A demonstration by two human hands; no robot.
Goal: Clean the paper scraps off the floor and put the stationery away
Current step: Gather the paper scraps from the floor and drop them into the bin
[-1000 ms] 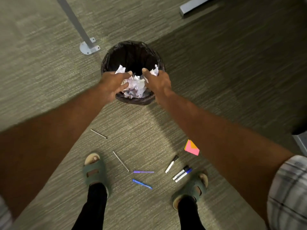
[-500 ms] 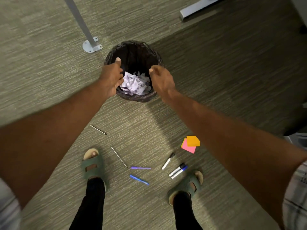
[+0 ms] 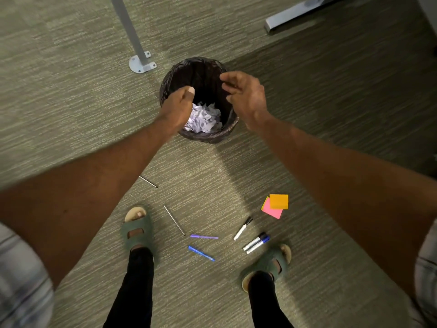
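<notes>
White paper (image 3: 203,118) sits crumpled at the bottom of the black bin (image 3: 208,138), doesn't it?

Yes, it lies in there, and I see no scraps on the carpet (image 3: 71,91) round it. Both hands hang over the rim: the left hand (image 3: 179,105) at the left side, the right hand (image 3: 246,95) at the right side. They are apart from each other, fingers loosely curled, nothing in either.

So the paper part looks done?

I'd judge so. The stationery is what's left, all on the floor near the person's sandals (image 3: 137,229). There are sticky notes (image 3: 275,205) to the right and a white marker (image 3: 242,228). Two more markers (image 3: 256,242) lie side by side by the right sandal. A purple pen (image 3: 203,237) and a blue pen (image 3: 201,253) are in the middle, with two thin grey sticks (image 3: 174,220) further left.

What next?

Probably bending down to gather those. The thin ones lie flat on the carpet, so fingertips must pinch them up. I see no box or holder, so where they go I cannot tell.
</notes>
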